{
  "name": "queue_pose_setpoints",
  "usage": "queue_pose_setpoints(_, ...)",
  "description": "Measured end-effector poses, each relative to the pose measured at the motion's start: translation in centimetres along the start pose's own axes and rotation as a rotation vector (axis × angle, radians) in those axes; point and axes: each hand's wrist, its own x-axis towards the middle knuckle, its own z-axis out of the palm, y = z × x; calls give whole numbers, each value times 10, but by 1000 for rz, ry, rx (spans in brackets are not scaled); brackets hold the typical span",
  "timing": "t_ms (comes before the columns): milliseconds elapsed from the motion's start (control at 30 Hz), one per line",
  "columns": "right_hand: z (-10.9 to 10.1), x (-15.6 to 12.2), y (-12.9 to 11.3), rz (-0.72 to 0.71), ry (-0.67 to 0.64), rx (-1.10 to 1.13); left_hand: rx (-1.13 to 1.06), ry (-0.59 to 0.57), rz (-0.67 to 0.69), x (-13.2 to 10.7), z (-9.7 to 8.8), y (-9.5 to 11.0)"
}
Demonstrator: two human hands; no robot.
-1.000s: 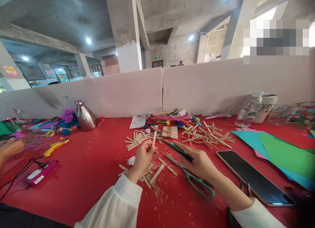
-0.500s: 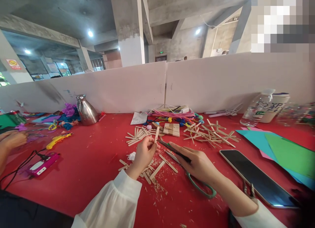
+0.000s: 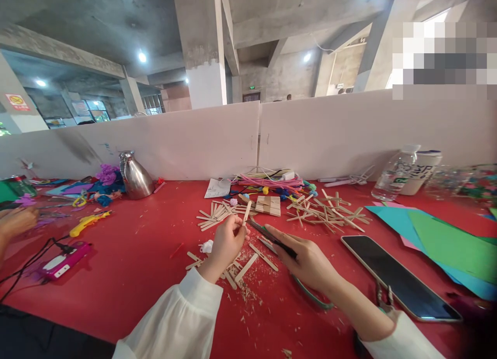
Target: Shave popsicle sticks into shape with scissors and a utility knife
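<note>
My left hand (image 3: 225, 243) is closed on a wooden craft stick (image 3: 247, 212), which it pinches upright between thumb and fingers. From the right, my right hand (image 3: 305, 258) grips a slim black utility knife (image 3: 282, 241) with a green part, its tip against or very near the stick. Scissors (image 3: 313, 296) with green handles lie below my right hand, partly covered by it. Under both hands, loose craft sticks (image 3: 247, 267) and wood shavings (image 3: 250, 292) are scattered on the red table (image 3: 143, 276).
Behind lie a block of stacked sticks (image 3: 268, 206), fanned sticks (image 3: 214, 215) and a pile of crossed sticks (image 3: 330, 211). A phone (image 3: 402, 279), pliers (image 3: 384, 297) and coloured paper (image 3: 446, 240) sit right. Leftward are a power strip (image 3: 64, 260), a steel jug (image 3: 135, 177) and another person's hand (image 3: 17, 222).
The view has shifted slightly. My right wrist has moved a little left and covers more of the scissors' handle. Both hands keep their holds on the stick and the knife.
</note>
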Motion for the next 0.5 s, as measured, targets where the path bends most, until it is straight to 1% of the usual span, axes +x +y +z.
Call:
queue_pose_setpoints(300,0,0,0,26,-21,29,44,-14,-2,1,-1,-8)
queue_pose_setpoints(500,-1,-1,0,49,-26,51,25,-28,-3,0,0,-7)
